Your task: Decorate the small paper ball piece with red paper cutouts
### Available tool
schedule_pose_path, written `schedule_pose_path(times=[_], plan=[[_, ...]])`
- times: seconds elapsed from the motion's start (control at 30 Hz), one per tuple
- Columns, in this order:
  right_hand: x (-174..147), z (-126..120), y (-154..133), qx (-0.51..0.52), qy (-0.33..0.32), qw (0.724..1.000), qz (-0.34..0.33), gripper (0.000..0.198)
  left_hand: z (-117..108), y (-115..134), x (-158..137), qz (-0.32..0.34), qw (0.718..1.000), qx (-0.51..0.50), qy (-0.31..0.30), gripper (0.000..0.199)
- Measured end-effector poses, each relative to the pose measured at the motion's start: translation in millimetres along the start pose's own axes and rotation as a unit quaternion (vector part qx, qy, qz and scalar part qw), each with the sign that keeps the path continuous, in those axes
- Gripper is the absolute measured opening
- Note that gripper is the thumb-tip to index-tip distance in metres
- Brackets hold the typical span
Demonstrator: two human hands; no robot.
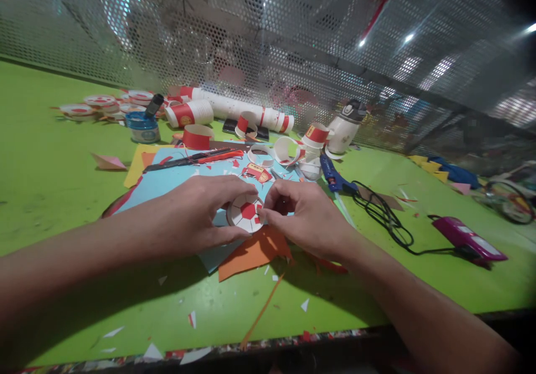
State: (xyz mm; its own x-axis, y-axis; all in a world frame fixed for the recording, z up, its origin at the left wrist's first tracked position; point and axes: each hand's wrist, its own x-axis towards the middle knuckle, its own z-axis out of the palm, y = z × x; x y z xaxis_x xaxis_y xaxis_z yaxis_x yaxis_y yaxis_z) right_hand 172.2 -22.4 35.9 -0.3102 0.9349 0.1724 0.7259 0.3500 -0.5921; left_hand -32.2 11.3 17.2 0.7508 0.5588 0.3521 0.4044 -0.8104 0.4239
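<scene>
Head view: left hand [211, 209] clamps the white disc [246, 212] by its rim; right hand [304, 215] touches it, pinch unclear. Likely light, stiff, easily dented; best held rim-wise.

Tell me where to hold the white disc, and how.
Grip the white disc by its rim, probably best from the left, thumb on the near edge, fingers on the far one, as the left hand does. It is round, with its patterned face toward the camera, so this leaves that face open to the right hand.
</scene>
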Motion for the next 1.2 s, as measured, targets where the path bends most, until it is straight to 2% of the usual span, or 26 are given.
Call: schedule_pose_path(times=[0.27,1.2], plan=[[-0.4,0.7,-0.6,-0.001,-0.001,1.000,0.000,0.013,0.0,0.4,1.0,-0.004,1.000,0.014,-0.019,0.020],[-0.9,0.5,-1.7,0.013,-0.001,1.000,0.016,0.011,1.4,0.7,1.7,0.000,1.000,0.010,-0.009,0.019]])
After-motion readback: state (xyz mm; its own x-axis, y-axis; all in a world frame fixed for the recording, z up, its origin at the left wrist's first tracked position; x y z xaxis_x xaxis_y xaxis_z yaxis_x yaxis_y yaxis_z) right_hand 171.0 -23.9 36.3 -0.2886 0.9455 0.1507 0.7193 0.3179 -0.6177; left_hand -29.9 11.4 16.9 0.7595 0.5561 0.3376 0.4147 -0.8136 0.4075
